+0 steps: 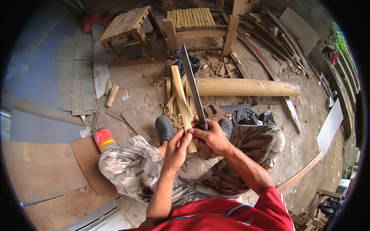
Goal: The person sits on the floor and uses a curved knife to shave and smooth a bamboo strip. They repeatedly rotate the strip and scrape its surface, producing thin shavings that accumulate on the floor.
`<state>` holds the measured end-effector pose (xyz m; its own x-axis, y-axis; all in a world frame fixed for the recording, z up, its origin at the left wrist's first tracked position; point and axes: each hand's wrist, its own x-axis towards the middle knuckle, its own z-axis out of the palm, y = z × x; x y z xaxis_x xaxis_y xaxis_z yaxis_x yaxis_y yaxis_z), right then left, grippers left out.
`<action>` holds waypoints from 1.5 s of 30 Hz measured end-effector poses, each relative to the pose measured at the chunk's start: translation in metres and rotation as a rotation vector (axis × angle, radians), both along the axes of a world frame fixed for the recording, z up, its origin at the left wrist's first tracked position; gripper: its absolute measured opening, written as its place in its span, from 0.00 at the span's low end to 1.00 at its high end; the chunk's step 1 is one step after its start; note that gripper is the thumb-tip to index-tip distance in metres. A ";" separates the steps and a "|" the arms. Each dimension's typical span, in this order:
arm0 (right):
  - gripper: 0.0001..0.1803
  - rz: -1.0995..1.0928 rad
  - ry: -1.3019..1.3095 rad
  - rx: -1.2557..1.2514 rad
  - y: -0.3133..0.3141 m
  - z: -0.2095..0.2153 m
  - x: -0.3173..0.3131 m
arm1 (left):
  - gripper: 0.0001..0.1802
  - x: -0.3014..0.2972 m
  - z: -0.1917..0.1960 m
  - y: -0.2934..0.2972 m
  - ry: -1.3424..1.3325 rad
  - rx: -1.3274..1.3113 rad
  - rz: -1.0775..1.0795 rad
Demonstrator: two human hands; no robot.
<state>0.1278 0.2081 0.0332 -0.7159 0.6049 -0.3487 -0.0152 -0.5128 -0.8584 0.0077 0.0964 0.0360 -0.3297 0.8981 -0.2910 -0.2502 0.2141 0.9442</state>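
A dusty, brown earthen floor point(135, 82) is stretching through a cluttered work space, with grey flat sheets point(83, 77) lining its left edge and two brown wooden stools with bamboo-slat tops point(127, 25) point(190, 18) standing toward its far edge. Above the middle of the floor, a pale yellow, flat-sided strip of split bamboo or wood point(178, 92) is slanting away from the person, and the left hand point(175, 148) is pinching it near its lower end, thumb and fingers clamped on it. The right hand point(214, 139) is wrapping around the handle of a long, dark, straight metal knife point(192, 84), whose blade is running beside the strip; whether the two are touching, I cannot tell. The work is looking partly done: the strip is appearing split out, and loose pale slivers point(169, 89) are lying below it, while a thick, tan, jointed bamboo pole point(239, 87) is lying seemingly unsplit; how much shaping the strip is needing is unclear. Among containers, a round red-and-yellow can point(103, 138) is sitting by the far right corner of a brown cardboard sheet point(90, 163), its contents not showing, and a crumpled black plastic bag point(250, 116) is lying near a wooden-handled saw point(212, 111), hiding whatever it may be holding
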 end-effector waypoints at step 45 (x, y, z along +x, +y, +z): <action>0.18 -0.354 -0.776 0.119 0.260 -0.006 0.110 | 0.20 -0.092 -0.092 0.744 0.418 -0.082 0.024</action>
<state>0.2378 0.4679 0.0269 -0.0635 0.8110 -0.5816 0.4564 -0.4946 -0.7396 -0.0848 0.8407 -0.0559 -0.4554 0.8680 -0.1979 0.1450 0.2916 0.9455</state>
